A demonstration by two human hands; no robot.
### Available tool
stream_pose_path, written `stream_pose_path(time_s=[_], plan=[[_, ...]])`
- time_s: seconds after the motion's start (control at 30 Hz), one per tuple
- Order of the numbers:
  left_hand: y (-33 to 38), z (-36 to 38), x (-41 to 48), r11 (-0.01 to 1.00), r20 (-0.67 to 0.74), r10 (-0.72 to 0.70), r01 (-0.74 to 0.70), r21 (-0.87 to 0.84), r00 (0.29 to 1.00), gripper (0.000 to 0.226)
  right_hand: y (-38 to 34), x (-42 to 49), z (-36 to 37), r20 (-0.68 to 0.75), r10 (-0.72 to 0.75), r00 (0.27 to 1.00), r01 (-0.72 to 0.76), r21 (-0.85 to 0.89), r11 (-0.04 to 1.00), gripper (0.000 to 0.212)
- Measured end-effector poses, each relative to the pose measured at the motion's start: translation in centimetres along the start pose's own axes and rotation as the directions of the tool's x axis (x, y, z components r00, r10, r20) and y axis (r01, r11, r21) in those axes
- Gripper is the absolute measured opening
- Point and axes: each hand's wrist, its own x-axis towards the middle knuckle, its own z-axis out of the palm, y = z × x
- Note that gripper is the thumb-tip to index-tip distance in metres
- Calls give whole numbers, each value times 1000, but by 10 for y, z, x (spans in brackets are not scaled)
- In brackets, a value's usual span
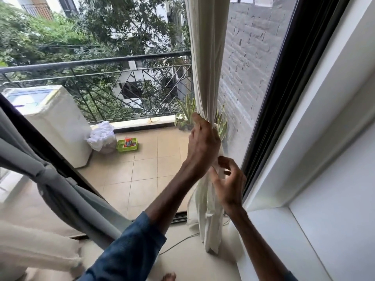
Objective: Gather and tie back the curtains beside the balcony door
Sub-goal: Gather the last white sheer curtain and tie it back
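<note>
Cream-white, thin woven cloth makes up the right-hand curtain (207, 57), which hangs from the top of the view down to the floor at about five o'clock of centre, just inside the black door frame (272, 110) and in front of the glass. It reads as light and soft: it has collapsed into narrow vertical folds and bunches easily into one fistful, so it should take no force to hold, though loose pleats could slip out of a slack grip. The sensible place to hold it is the waist, where the left hand (203, 142) is closed around the gathered cloth, fingers wrapped behind the bundle. Just below, at the four o'clock side of that fist, the right hand (229, 183) pinches a small pale strip (220, 173), likely the end of a tie-back, between thumb and fingertips; its exact form is blurred. Below the hands the cloth flares again into loose, crumpled folds resting on the pale floor (182, 256). A second curtain of grey, heavier-looking fabric (60, 179) at nine o'clock is already cinched at its middle. Judging from this, the white curtain is gathered but its tie is not yet closed.
</note>
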Motion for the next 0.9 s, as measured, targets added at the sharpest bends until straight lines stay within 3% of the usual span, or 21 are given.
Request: stream_pose_path(time_s=[0.13,0.27,0.33,0.4,0.47,0.57,0.63,0.73,0.9], plan=[[-1,-4,-3,1000,-28,-1,1,18,1000,44,-13,-8,-1,116,33,993,-36,31,999,14],[-9,-16,-1,991,-54,25,-17,132,998,44,-13,-12,-10,165,-4,986,3,6,1000,15],[-14,-20,0,989,-27,57,-52,141,998,44,-12,-9,-16,243,79,967,-94,51,994,15],[-16,-22,1,988,7,78,-78,132,997,46,-17,-7,-21,394,174,902,-265,187,946,12],[-17,-22,0,988,11,94,-95,125,995,51,-27,-10,-23,535,205,820,-431,340,836,9],[-22,-20,-3,982,9,149,-149,113,989,57,-33,-16,-23,621,256,740,-594,427,682,7],[-27,-21,-3,980,12,172,-173,103,985,56,-30,-17,-19,588,323,742,-617,411,671,10],[-35,-23,0,978,7,177,-177,109,984,55,-25,-14,-8,401,390,829,-528,326,784,34],[-47,-29,5,967,13,227,-227,118,974,55,-34,-18,8,291,329,898,-414,308,857,18]])
